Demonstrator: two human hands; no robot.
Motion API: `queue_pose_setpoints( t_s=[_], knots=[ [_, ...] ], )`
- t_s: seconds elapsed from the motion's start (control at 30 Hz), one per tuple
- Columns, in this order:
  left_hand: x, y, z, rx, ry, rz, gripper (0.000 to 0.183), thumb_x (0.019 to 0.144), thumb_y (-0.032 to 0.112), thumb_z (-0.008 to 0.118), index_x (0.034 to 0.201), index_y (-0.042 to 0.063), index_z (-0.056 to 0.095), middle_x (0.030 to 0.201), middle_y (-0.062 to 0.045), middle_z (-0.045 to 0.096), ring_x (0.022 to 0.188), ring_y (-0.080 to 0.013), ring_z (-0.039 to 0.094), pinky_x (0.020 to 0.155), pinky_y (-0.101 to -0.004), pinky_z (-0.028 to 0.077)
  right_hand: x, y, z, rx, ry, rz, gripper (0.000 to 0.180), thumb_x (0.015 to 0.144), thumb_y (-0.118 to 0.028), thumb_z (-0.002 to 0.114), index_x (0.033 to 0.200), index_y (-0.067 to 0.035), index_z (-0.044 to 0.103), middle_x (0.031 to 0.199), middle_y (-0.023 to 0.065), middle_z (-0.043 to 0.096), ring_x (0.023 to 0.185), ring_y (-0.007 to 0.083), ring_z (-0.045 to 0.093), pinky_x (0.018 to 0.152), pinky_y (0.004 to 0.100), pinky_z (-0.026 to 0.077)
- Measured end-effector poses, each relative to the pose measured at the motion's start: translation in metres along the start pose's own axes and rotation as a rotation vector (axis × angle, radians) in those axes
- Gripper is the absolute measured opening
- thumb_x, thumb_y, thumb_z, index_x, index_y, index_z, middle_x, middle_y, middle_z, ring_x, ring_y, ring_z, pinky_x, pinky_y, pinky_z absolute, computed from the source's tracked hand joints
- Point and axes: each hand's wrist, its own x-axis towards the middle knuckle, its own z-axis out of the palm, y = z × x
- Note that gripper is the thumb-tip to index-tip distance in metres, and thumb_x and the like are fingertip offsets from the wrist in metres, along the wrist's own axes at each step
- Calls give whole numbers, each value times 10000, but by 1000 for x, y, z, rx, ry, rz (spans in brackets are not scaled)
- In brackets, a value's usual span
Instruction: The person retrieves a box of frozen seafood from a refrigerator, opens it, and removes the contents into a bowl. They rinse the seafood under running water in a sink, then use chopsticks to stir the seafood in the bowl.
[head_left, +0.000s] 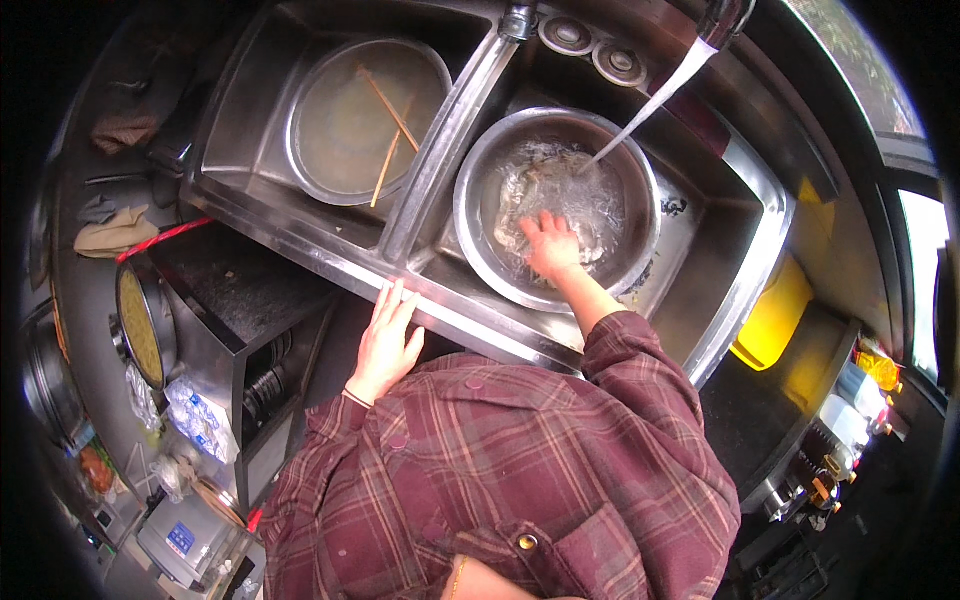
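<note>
My right hand (553, 244) reaches into a round metal basin (465, 217) in the right-hand sink, its fingers apart at the churning water; pale, unclear contents lie under the surface. A stream of water (645, 112) runs from a faucet (726, 22) into the basin. My left hand (386, 341) rests with spread fingers on the front rim of the steel double sink (480, 319) and holds nothing. In the left-hand sink, another metal basin (294, 150) holds cloudy water, with wooden chopsticks (390, 109) lying crossed in it, one reaching over its edge.
Two round metal strainers (566, 35) sit behind the right-hand basin. A yellow container (776, 315) stands right of the sink, with several bottles (844, 424) beyond. At left are a tan cloth (116, 232), a pan (142, 322) of yellowish contents and plastic bags (196, 420).
</note>
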Motion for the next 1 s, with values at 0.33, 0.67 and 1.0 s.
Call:
queue_pose_setpoints(
  t_s=[0.33,0.67,1.0],
  knots=[
    [1,0,-2,-18,5,8,493,778,86,644,1247,1,517,1403,-243,384,1348,-381,312,1087,-412,323,36,98,-7,930,278,236,433,858,-296,637,1170,2,589,954,105,684,922,168,633,815,279,474],
    [1,-1,-1,-8,-2,15,504,777,101,643,1254,0,513,1411,-249,367,1355,-392,291,1089,-420,317,-46,24,4,54,-94,109,837,682,-402,728,1410,-236,350,1449,209,297,1259,497,340,978,510,412],
    [-1,0,0,-11,-8,-2,513,777,85,657,1263,12,508,1419,-235,366,1364,-375,286,1102,-412,297,34,76,-11,821,244,192,336,831,-265,582,1109,-87,646,1057,190,658,1016,301,632,881,380,493]
  ],
)
